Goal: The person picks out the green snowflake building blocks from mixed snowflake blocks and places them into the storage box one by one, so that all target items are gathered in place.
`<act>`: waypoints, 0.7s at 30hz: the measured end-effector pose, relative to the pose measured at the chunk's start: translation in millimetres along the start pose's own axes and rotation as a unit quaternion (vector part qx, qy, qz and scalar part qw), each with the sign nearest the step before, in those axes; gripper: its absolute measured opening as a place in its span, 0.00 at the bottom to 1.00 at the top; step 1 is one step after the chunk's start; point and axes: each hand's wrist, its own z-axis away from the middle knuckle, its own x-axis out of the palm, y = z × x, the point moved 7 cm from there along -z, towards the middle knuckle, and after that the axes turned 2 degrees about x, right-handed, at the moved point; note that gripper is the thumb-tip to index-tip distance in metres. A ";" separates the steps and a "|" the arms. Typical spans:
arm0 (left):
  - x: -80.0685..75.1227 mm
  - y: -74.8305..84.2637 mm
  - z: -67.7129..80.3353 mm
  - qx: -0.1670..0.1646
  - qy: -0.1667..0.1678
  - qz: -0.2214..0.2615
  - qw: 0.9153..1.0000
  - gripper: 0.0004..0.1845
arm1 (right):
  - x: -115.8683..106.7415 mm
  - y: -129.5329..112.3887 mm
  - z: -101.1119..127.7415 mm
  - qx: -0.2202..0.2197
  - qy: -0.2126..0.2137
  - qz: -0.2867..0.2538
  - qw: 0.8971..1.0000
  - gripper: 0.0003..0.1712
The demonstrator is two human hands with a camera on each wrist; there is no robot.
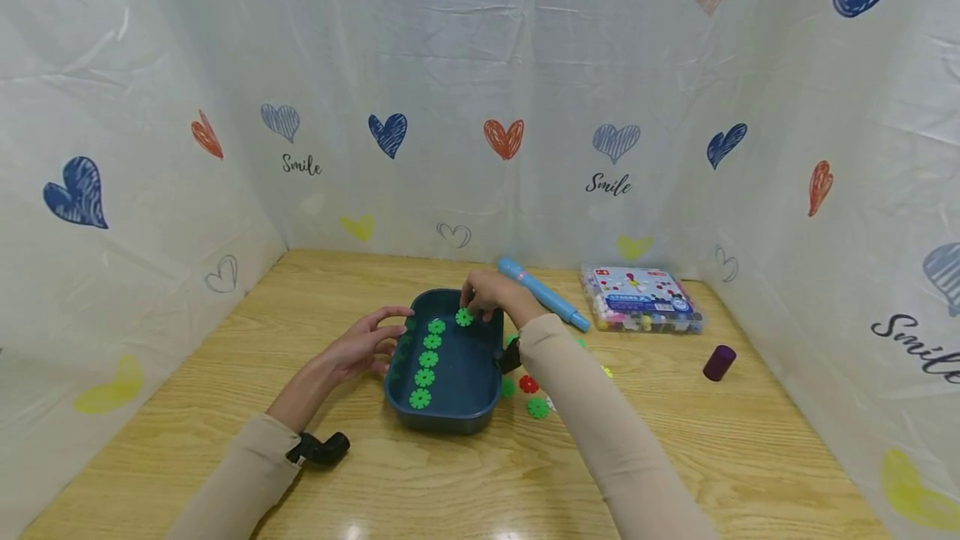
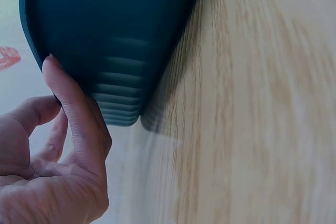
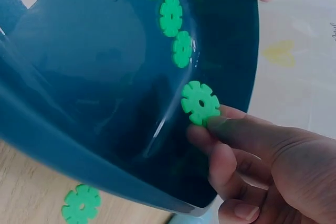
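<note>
A dark blue plastic tray (image 1: 453, 422) stands on the table, with several green notched discs (image 1: 424, 378) lined up along its left side. My right hand (image 1: 491, 294) is over the far right end of the tray. Its thumb and fingers pinch another green notched disc (image 3: 200, 103), held just above the tray floor. My left hand (image 1: 366, 346) is at the tray's left side, its fingertips touching the rim and outer wall (image 2: 68, 45) with the fingers loosely bent. The right forearm hides part of the table beside the tray.
Loose red (image 1: 528, 384), green (image 1: 537, 407), yellow and white discs lie right of the tray, partly behind the forearm. Beyond them are a light blue tube (image 1: 546, 297), a clear box of colourful pieces (image 1: 643, 300) and a purple cylinder (image 1: 719, 363). Printed curtains (image 1: 450, 65) enclose the table.
</note>
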 end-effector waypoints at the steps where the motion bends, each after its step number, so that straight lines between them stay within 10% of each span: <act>1: 0.1 0.1 -0.3 0.000 0.000 0.000 1.000 0.27 | -0.3 -0.1 0.2 0.002 0.000 0.000 1.000 0.09; 21: 1.5 1.2 1.7 0.001 -0.002 0.001 1.000 0.26 | 3.9 3.7 -0.8 0.009 0.010 0.015 1.000 0.11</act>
